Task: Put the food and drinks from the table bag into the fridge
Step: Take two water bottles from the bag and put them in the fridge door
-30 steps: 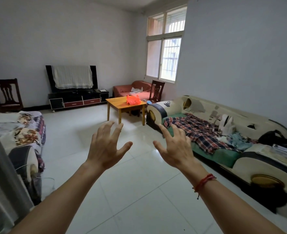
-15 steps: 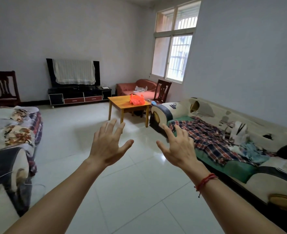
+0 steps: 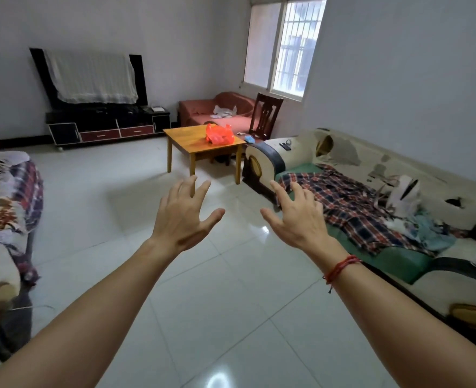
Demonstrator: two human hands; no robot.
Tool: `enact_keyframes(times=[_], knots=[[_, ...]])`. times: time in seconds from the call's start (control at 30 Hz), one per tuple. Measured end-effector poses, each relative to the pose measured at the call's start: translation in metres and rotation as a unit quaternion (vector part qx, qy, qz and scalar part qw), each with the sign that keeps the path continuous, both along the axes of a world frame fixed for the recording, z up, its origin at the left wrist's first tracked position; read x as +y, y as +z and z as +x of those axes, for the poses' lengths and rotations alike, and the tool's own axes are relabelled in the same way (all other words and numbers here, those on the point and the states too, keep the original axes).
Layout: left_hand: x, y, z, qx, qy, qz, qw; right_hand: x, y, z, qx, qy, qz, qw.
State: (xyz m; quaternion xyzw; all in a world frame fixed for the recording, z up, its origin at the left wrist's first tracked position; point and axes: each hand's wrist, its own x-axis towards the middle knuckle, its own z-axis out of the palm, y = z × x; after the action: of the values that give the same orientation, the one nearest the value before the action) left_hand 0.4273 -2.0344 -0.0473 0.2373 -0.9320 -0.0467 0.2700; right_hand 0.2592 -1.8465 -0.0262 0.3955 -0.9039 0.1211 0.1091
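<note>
- The left hand [image 3: 185, 217] is held out in front over the white tiled floor [image 3: 217, 303], back up, fingers spread and nearly straight, holding nothing.
- The right hand [image 3: 298, 219] reaches out beside it, apart from it, fingers spread and slightly bent, also holding nothing; a red string bracelet [image 3: 340, 268] circles its wrist.
- The red plastic bag [image 3: 220, 134] sits on the wooden table [image 3: 192, 141] across the room, well apart from both hands, toward the table's far right part.
- A cream sofa [image 3: 371, 169] runs along the right wall, just beside the table, with a plaid cloth [image 3: 351, 208] spread over its green seat.
- A dark wooden chair [image 3: 267, 114] stands behind the table under the window [image 3: 284, 46].
- A small red couch [image 3: 217, 110] sits in the far corner.
- A television [image 3: 91, 77] draped with a pale cloth stands on a low black cabinet [image 3: 108, 127] against the back wall.
</note>
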Motion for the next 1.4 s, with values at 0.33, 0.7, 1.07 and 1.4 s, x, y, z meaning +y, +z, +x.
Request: enact_keyframes(times=[0.33,0.7,1.07,1.4], knots=[[-0.108,-0.022,-0.156,-0.025,-0.004,-0.002,1.0,-0.109,-0.033,-0.16,-0.012,-0.007,-0.008,1.0],[-0.24,-0.012,-0.334,-0.042,0.021,0.01,0.999,-0.252,-0.033,-0.342,-0.024,0.012,0.014,1.0],[-0.388,-0.038,-0.458,-0.047,0.03,0.037,0.998,-0.395,-0.047,-0.465,-0.039,0.032,0.025,0.998],[-0.552,-0.045,-0.578,-0.054,0.014,0.056,0.997,-0.556,-0.055,-0.582,-0.044,0.009,0.05,0.998]])
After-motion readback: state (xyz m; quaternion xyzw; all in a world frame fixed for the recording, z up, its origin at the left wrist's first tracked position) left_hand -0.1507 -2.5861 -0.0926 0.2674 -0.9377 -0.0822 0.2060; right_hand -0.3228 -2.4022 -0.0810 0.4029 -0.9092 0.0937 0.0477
